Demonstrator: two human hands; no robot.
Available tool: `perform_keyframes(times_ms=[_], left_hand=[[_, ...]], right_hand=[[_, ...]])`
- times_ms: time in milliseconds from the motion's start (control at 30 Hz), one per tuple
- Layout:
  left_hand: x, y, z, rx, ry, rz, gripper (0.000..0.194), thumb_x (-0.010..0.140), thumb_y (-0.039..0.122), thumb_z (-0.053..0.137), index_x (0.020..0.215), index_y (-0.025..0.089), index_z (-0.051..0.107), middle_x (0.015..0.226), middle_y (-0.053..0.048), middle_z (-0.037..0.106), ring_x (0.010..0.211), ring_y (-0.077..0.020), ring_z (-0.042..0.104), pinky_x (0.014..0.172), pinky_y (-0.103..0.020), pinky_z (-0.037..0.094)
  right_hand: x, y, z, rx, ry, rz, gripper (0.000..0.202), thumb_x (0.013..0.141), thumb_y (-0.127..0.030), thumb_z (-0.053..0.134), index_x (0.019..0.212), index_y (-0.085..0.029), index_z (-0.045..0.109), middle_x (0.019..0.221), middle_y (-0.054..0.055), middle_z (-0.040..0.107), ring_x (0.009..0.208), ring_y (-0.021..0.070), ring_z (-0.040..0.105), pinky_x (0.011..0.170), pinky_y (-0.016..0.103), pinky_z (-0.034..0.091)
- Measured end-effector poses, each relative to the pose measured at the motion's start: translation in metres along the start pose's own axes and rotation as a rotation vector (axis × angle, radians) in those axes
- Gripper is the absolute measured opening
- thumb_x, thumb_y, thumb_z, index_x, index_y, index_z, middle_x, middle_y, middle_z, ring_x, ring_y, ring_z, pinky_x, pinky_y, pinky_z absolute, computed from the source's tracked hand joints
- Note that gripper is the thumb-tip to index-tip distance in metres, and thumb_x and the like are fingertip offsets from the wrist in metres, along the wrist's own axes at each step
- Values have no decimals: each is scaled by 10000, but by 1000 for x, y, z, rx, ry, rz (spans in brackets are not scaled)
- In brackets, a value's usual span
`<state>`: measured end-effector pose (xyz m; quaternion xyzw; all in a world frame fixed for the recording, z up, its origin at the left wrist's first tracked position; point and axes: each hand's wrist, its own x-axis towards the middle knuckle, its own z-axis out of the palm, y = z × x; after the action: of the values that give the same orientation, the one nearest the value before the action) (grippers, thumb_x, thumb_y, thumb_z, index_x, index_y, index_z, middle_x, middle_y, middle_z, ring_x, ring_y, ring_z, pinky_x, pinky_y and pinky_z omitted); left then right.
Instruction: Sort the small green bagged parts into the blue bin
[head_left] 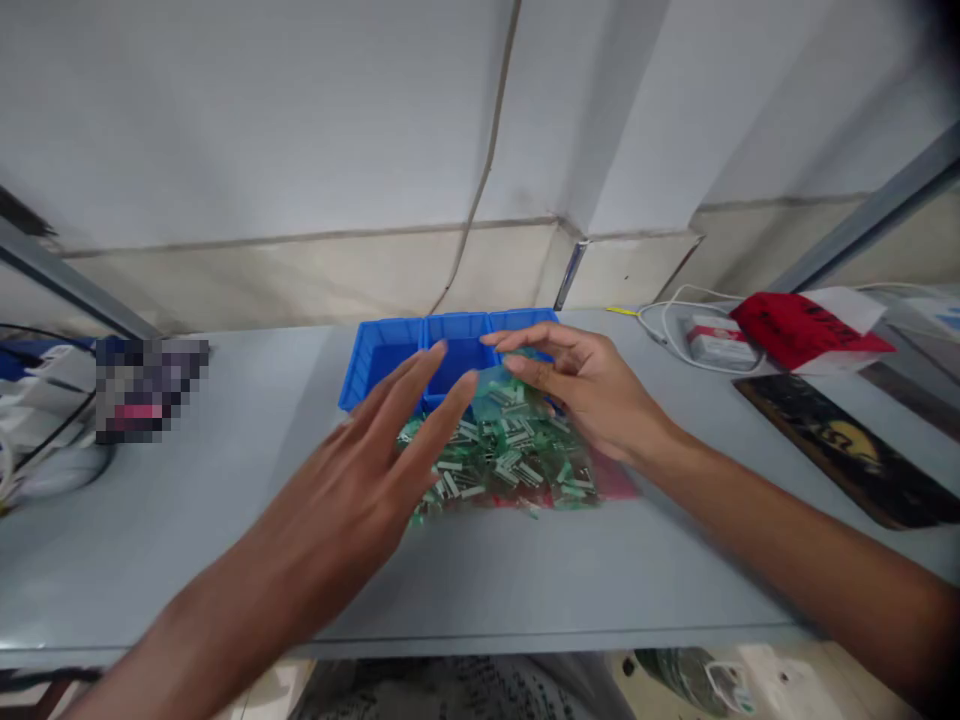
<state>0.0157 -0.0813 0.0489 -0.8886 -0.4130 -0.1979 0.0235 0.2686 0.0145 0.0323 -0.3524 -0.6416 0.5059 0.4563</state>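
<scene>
My left hand (382,455) reaches over the desk with its fingers spread, holding nothing, slightly blurred. Its fingertips hover by the near side of a blue divided bin (364,360). Pinched between the thumb and fingers of my right hand (577,375) is a small clear, green-tinted packet (510,395). Beneath both hands lies a pile of similar packets (517,465) with small white and silvery pieces inside; I cannot make out what the pieces are. The left hand covers part of this pile, and the right hand hides much of the bin's right compartment.
A flat reddish thing (619,480) shows under the pile. At right are a red packet (799,325), a pale box (720,342), a white cable (660,325) and a long black mat (847,440). White plugs and cables (49,400) crowd the left end.
</scene>
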Motion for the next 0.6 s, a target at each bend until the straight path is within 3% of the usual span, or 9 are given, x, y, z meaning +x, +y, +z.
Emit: perform_keyframes(times_ms=[67, 100, 167, 233, 333, 400, 467, 533, 600], left_hand=[[40, -6, 8, -68, 107, 53, 562, 967, 162, 555, 1506, 253, 421, 1609, -116, 379, 1447, -295, 443, 1134, -500, 473], [56, -9, 10, -158, 183, 73, 442, 969, 173, 556, 1403, 257, 548, 1492, -83, 543, 1357, -262, 544, 1104, -453, 503], [78, -18, 10, -405, 330, -80, 209, 966, 259, 600, 1139, 230, 714, 1222, -49, 717, 1128, -201, 676, 935, -317, 579], [87, -28, 8, -649, 361, -266, 190, 920, 369, 675, 952, 197, 748, 957, -31, 754, 850, -154, 703, 707, -234, 576], [90, -40, 11, -1046, 329, -453, 254, 817, 402, 786, 894, 164, 739, 740, -5, 709, 614, -103, 633, 552, -198, 511], [90, -42, 16, -1222, 279, -532, 354, 757, 383, 839, 1008, 158, 731, 693, 3, 701, 558, -100, 612, 523, -201, 496], [89, -41, 21, -1259, 193, -569, 486, 760, 411, 833, 1146, 149, 697, 691, -6, 713, 537, -112, 617, 538, -224, 517], [87, -42, 23, -1140, 150, -543, 522, 843, 458, 747, 1253, 149, 651, 804, -46, 757, 630, -146, 685, 627, -260, 570], [82, -50, 23, -856, 241, -447, 468, 937, 417, 633, 1338, 180, 597, 1063, -90, 765, 901, -192, 741, 817, -310, 605]], right_hand=[[1, -2, 4, -10, 21, -40, 248, 869, -398, 757, 1022, -207, 718, 1171, 57, 703, 549, 46, 496, 441, 199, 422], [2, -5, 5, -21, 16, -60, 240, 889, -402, 735, 1031, -210, 713, 1069, 43, 721, 539, 56, 509, 450, 207, 437], [4, -11, 6, -80, 16, -133, 240, 966, -420, 630, 1075, -213, 686, 797, 0, 692, 526, 92, 551, 483, 231, 476], [8, -16, 4, -268, 73, -302, 283, 1029, -406, 516, 1211, -224, 634, 742, -7, 677, 587, 128, 625, 566, 264, 531], [13, -14, 0, -801, 119, -680, 392, 1032, -291, 513, 1424, -273, 505, 1149, 67, 716, 819, 160, 702, 690, 294, 563], [16, -8, -2, -1126, 61, -867, 461, 1012, -189, 514, 1453, -319, 483, 1415, 104, 588, 1008, 192, 692, 707, 300, 554], [19, -2, -4, -1273, 56, -988, 464, 998, -131, 506, 1411, -340, 539, 1456, 106, 549, 1107, 210, 659, 696, 292, 535], [23, 1, -9, -1254, 87, -1040, 360, 991, -145, 537, 1294, -305, 649, 1286, 89, 666, 1059, 208, 661, 710, 294, 520], [30, 0, -19, -1145, 100, -953, 228, 987, -218, 585, 1171, -246, 717, 1038, 68, 745, 923, 199, 674, 733, 308, 512]])
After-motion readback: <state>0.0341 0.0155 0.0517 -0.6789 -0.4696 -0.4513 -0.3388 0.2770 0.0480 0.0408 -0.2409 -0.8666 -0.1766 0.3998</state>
